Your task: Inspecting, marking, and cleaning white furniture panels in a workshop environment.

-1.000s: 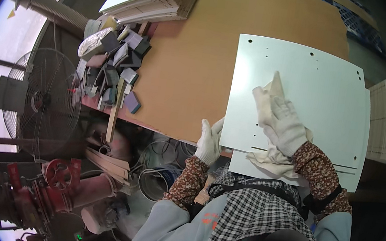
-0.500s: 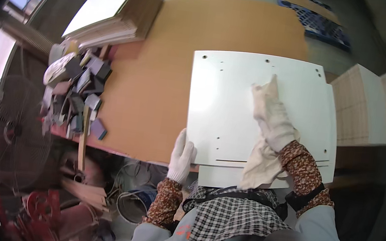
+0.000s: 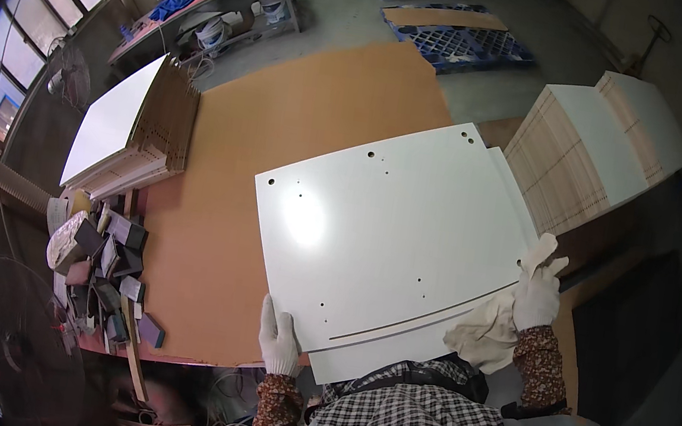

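A white panel [image 3: 373, 235] with drilled holes and a thin groove along its near edge lies in front of me, turned slightly. Beneath it another white panel [image 3: 359, 362] sticks out on the near side. My left hand [image 3: 281, 342], in a white glove, grips the panel's near left corner, thumb and fingers about the edge. At the right edge is my gloved right hand [image 3: 539, 295], its thumb and forefinger pointing up and away. A cream cloth [image 3: 485, 334] hangs bunched from this hand over the panel's near right corner; the fingers on it are partly hidden.
Brown board [image 3: 203, 263] covers the table. Sanding blocks [image 3: 112, 259] are heaped at the left, with a stack of panels [image 3: 123, 121] behind. More stacked panels [image 3: 581, 151] stand at the right. Blue pallets [image 3: 460, 47] lie on the floor beyond.
My right hand has moved from the panel's middle to its right edge, the cloth with it. The panel now appears turned anticlockwise, and my view has shifted. My left hand stays at the left corner.
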